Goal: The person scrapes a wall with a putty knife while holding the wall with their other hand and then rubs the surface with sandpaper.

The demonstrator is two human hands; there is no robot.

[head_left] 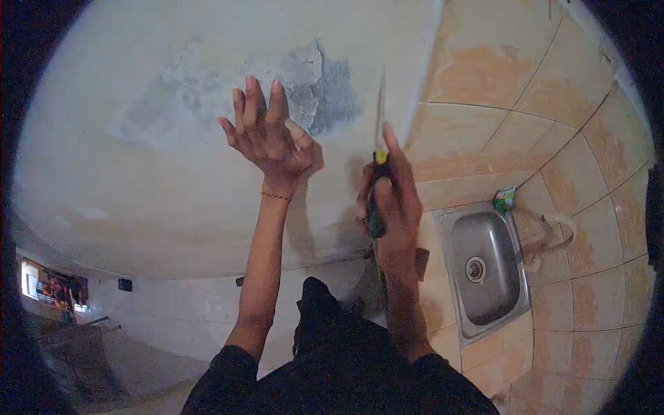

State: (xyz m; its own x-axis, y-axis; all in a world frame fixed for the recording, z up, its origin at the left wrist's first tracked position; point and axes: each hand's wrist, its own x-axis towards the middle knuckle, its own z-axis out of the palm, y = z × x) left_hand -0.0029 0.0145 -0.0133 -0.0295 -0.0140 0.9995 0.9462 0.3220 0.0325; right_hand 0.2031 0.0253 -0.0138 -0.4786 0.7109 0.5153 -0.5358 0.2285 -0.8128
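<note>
Fingers spread and empty, my left hand (271, 138) is raised at the pale wall (159, 187), just below and left of a grey patch of peeling paint (332, 93). A thin braided band (276, 196) circles that wrist. My right hand (395, 200) is wrapped round the black and yellow handle of a screwdriver-like tool (380, 158), its index finger stretched along it. The thin metal shaft points up, right of the patch, and is slightly blurred. Whether its tip touches the wall cannot be made out.
To the lower right a steel sink (484, 270) is set in a tiled counter (484, 356). A green packet (505, 200) lies at its back corner, near a tap (553, 235). Tiled wall (595, 207) rises on the right. A bright window (30, 279) shows at far left.
</note>
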